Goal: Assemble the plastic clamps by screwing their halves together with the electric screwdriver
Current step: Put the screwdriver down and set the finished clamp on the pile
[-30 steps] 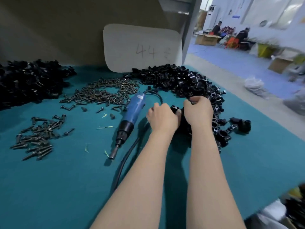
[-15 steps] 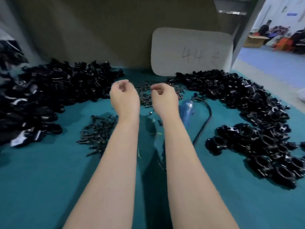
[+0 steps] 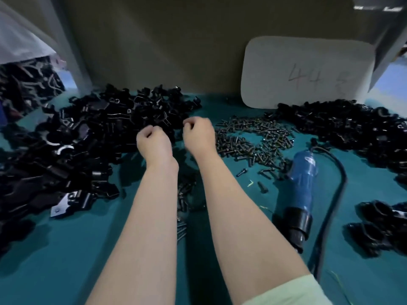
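On my left, black clamp halves (image 3: 94,137) are heaped on the teal bench (image 3: 55,260). My left hand (image 3: 154,142) and right hand (image 3: 199,134) hover above the heap's edge, fingers curled, holding nothing. Then come the screws (image 3: 255,137), the blue electric screwdriver (image 3: 301,186) lying flat, and more clamps (image 3: 343,126).

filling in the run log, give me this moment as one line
left hand: curled, empty | right hand: curled, empty | both by clamp parts pile | screwdriver: lying on table, untouched
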Demonstrator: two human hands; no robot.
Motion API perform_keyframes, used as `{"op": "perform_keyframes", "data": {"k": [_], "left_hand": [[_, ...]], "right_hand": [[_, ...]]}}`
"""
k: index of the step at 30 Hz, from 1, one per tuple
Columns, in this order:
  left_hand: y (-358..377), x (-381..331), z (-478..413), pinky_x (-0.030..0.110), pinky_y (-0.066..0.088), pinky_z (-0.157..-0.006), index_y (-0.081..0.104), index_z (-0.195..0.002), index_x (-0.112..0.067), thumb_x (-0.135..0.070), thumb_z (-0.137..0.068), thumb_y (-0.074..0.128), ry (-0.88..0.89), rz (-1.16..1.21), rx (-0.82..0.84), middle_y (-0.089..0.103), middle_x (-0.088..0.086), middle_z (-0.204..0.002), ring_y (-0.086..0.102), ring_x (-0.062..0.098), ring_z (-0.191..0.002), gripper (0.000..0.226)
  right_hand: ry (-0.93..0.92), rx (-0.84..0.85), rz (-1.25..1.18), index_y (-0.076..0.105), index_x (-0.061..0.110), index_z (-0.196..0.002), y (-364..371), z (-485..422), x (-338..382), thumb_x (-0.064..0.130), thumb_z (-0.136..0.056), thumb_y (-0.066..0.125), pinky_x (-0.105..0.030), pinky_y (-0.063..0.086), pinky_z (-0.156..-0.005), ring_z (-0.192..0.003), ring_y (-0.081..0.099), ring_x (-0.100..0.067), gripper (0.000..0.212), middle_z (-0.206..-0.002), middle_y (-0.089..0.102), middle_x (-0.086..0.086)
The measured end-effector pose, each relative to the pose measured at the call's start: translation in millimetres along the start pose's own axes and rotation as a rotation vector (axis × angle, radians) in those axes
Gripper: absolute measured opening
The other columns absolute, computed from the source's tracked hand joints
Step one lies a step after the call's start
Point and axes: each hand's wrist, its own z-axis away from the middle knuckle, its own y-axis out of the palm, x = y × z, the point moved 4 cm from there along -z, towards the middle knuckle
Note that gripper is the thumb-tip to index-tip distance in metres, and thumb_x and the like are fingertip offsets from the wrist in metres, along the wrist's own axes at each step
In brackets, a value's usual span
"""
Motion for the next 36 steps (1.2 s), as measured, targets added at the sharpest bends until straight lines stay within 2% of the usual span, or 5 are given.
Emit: {"op": "perform_keyframes", "data": {"k": [10, 15, 20, 32, 36], "left_hand": [[101, 36, 78, 0.036, 0.059, -0.081, 0.054, -0.112, -0.012, -0.018, -0.091, 0.065, 0.045, -0.354, 0.582, 0.067, 0.014, -0.103, 0.066, 0.019, -0.076, 0.024], [148, 65, 122, 0.027, 0.057, -0.069, 0.046, -0.108, -0.005, -0.001, -0.094, 0.054, -0.196, -0.153, 0.635, 0.062, 0.017, -0.095, 0.065, 0.019, -0.069, 0.017], [171, 88, 138, 0.022, 0.056, -0.066, 0.035, -0.140, -0.020, -0.003, -0.100, 0.045, -0.188, -0.112, 0.674, 0.058, 0.006, -0.089, 0.066, 0.014, -0.066, 0.045], [172, 100, 129, 0.023, 0.058, -0.056, 0.048, -0.108, -0.009, -0.003, -0.100, 0.043, -0.380, 0.026, 0.709, 0.070, 0.015, -0.080, 0.071, 0.018, -0.064, 0.011], [157, 92, 127, 0.023, 0.058, -0.058, 0.049, -0.092, -0.007, 0.002, -0.098, 0.046, -0.468, 0.125, 0.748, 0.071, 0.015, -0.070, 0.071, 0.019, -0.066, 0.011]], "right_hand": [[-0.002, -0.147, -0.148, 0.055, 0.023, -0.122, -157, 24, -54, 0.008, -0.094, 0.047, -0.004, 0.037, -0.052, -0.071, 0.051, -0.003, 0.033, -0.089, 0.060, 0.005], [0.139, -0.362, -0.294, 0.063, 0.016, -0.111, -196, 42, -108, 0.004, -0.092, 0.045, -0.021, 0.045, -0.083, -0.105, 0.061, -0.015, 0.029, -0.102, 0.067, 0.003], [0.649, -0.317, 0.119, 0.052, 0.035, -0.132, -198, 38, -176, 0.017, -0.094, 0.042, -0.046, 0.014, -0.116, -0.143, 0.018, -0.032, 0.043, -0.151, 0.032, -0.009], [0.518, -0.595, 0.062, 0.041, 0.003, -0.133, -203, 23, -188, 0.025, -0.102, 0.038, -0.043, 0.031, -0.107, -0.131, 0.038, -0.034, 0.039, -0.142, 0.036, -0.015], [0.606, -0.382, 0.089, 0.048, 0.022, -0.135, -197, 22, -187, 0.026, -0.101, 0.040, -0.049, 0.018, -0.115, -0.139, 0.023, -0.036, 0.036, -0.152, 0.025, -0.012]]}}
